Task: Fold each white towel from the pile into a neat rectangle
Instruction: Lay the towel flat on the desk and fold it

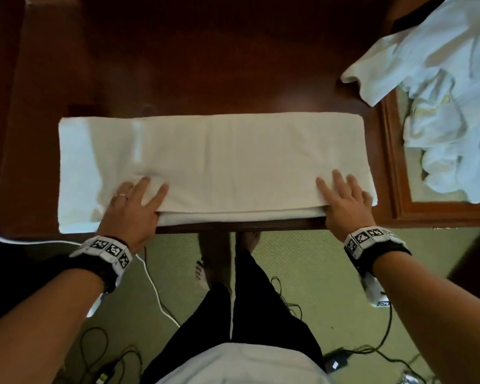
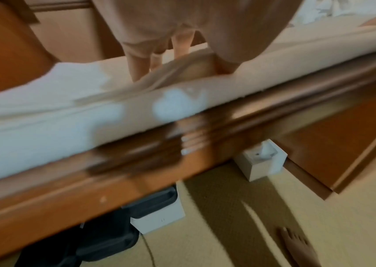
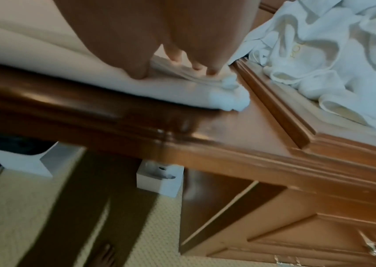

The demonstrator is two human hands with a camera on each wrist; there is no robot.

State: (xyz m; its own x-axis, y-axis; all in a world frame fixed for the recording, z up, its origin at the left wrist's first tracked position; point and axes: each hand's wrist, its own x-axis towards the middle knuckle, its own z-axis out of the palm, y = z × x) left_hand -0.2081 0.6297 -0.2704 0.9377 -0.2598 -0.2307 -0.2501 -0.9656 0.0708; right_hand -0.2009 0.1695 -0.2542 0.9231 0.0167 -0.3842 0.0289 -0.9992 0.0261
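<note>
— Where was the long folded white towel (image 1: pixel 222 162)?
— Along the dark wooden table (image 1: pixel 205 65)'s near edge.
— And the hands?
— Left hand (image 1: pixel 135 206) and right hand (image 1: pixel 344 200) lay flat, fingers spread, on its near corners; thumbs seemed tucked under, hard to tell.

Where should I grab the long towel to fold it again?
Probably grab the towel at its right end, pinching both corners there, coming from the right side. It lies as a long flat strip across the table, so carrying that short end over to the left end halves it neatly.
</note>
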